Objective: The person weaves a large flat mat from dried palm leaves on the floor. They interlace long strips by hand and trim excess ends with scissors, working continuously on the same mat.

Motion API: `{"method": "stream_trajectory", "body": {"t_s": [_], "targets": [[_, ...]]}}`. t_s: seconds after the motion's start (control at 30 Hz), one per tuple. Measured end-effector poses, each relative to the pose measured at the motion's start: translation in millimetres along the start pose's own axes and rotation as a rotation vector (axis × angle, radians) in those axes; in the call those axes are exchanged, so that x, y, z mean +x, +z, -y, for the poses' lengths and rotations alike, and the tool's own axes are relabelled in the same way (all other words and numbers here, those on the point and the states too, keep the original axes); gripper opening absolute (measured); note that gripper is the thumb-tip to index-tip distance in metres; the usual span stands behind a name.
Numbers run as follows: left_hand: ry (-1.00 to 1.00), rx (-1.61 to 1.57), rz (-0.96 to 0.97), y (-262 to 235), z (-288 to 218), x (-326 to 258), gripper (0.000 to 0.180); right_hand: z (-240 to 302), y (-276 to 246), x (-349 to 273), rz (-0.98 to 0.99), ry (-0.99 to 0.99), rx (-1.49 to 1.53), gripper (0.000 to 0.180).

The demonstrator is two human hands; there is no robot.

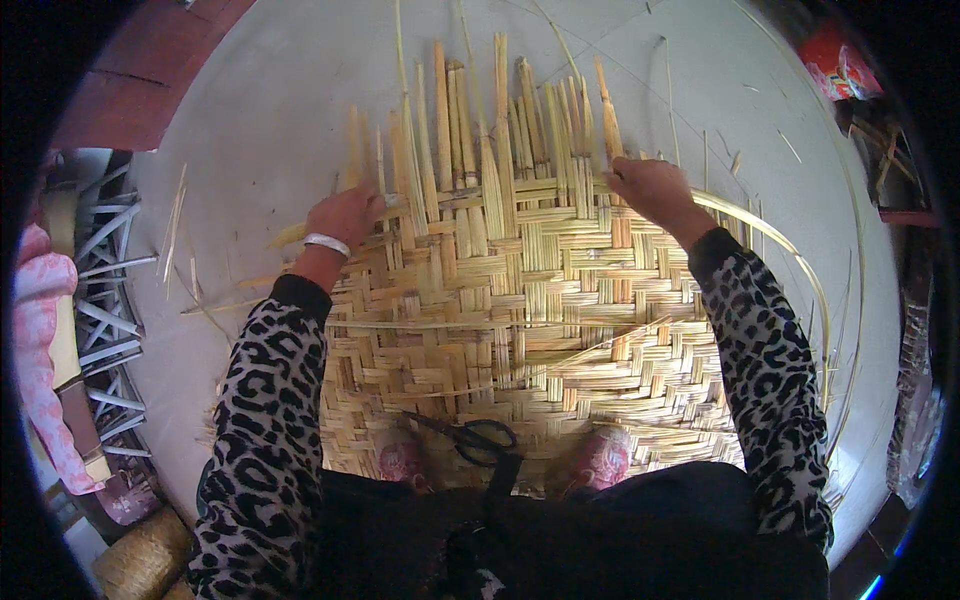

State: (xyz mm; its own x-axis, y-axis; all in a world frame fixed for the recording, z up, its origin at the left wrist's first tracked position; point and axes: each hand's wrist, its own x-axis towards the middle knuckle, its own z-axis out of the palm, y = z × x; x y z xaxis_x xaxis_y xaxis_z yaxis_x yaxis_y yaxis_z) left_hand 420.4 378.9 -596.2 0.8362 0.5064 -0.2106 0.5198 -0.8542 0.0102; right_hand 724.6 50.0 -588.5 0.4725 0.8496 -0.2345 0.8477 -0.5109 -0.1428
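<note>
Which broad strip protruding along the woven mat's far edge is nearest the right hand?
The rightmost broad, flat, tan plant strip, ending at the right hand; the other broad strips stand farther left.

Pale floor (290, 90); dark-red panel (140, 80) upper left; white framework (110, 228) below.

Free room, 11 o'clock: bare grey floor (240, 110), open beyond the left hand (345, 215).
Obstruction, 12 o'clock: close-set strip ends (501, 110) between that hand and the right hand (650, 188).
Obstruction, 2 to 4 o'clock: long curved strip (762, 225).
Obstruction, 6 o'clock: scissors (485, 440), dark-handled, between two pink shoes (605, 455).
Obstruction, 9 o'clock: white-barred frames (112, 320), at the floor's edge.
Low passage, centre: woven mat (590, 285), crossed by loose strips (590, 350).
</note>
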Motion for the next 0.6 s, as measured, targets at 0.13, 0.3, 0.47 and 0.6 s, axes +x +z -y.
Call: {"method": "stream_trajectory", "body": {"t_s": [0.13, 0.3, 0.47, 0.6], "targets": [[-0.040, 0.067, 0.026, 3.0, 21.2, -9.2, 0.028, 13.4, 16.1, 8.1, -0.042, -0.088, 0.055, 0.030], [-0.054, 0.041, 0.009, 20.2, 21.4, -22.9, 0.024, 16.5, 24.2, -4.3, -0.118, -0.130, 0.148, 0.027], [0.053, -0.001, -0.066, 19.2, 22.7, -17.8, 0.023, 10.0, 31.2, -2.7, -0.121, -0.175, 0.135, 0.025], [0.122, -0.109, -0.217, 22.0, 5.3, -10.3, 0.025, 2.1, 35.9, 0.0, -0.158, -0.178, 0.018, 0.019]]}}
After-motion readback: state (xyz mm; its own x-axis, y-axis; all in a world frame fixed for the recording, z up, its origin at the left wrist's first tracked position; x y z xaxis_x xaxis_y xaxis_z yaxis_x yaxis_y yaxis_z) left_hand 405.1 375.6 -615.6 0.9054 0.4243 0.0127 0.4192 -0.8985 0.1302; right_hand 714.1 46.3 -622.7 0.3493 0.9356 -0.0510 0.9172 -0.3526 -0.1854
